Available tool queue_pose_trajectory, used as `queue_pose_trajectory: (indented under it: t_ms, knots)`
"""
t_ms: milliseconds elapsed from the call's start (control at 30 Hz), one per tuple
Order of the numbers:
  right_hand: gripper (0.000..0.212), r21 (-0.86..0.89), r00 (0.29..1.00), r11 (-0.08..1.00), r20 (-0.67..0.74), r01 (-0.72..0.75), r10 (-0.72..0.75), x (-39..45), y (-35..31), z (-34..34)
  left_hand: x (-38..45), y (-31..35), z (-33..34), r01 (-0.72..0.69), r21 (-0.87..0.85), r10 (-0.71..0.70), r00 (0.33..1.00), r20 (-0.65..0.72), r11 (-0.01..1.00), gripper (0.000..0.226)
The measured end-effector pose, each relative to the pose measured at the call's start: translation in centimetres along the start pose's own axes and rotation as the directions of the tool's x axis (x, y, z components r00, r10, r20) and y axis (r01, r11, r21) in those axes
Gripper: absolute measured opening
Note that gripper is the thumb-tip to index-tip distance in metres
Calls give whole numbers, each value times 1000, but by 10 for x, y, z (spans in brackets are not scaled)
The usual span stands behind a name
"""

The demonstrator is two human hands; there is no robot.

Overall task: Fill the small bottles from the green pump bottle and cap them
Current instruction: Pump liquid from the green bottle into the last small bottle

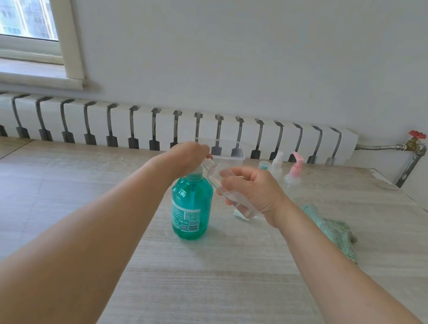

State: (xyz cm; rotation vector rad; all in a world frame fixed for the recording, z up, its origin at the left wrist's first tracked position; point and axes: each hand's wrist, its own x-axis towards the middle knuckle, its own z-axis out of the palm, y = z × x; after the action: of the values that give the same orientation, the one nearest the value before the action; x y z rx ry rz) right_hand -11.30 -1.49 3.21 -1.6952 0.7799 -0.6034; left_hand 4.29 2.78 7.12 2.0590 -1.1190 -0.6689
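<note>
Left hand (186, 155) sat closed over the pump head of the one green pump bottle (190, 207), palm down, fingers curled on top. Right hand (252, 191) gripped one clear small bottle (230, 194), tilted, its mouth up against the pump spout just beside the left fingers. Green bottle stood upright on the table (191, 281) under the left hand, mostly full of green liquid. Clear bottle looked empty or nearly so, hard to tell. Beyond the right hand: two more small bottles, one with a white sprayer (277, 163) and one with a pink pump (294, 171), plus a small teal-capped jar (263, 165); contents unclear. One clear plastic box (231, 157) stood past both hands. One green cloth (334, 232) lay to the right of the right wrist.
</note>
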Motion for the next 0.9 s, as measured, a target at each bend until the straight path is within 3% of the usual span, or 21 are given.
queue_pose_trajectory:
  t_ms: [233,400,767,900]
  knots:
    - [35,-9,1000,1000,-6,-3,3,-2,-1,1,1,1,0,-23,59,22,1000,8,998,38]
    - [35,14,1000,1000,-23,9,-9,-4,-4,2,6,0,-2,69,-10,-69,996,-48,998,47]
    - [28,21,999,999,-31,29,-29,-2,-8,2,7,6,-6,-53,39,54,998,-25,998,44]
    - [36,-13,999,1000,-29,21,-22,-3,-7,2,6,5,-5,-47,55,47,999,9,997,40]
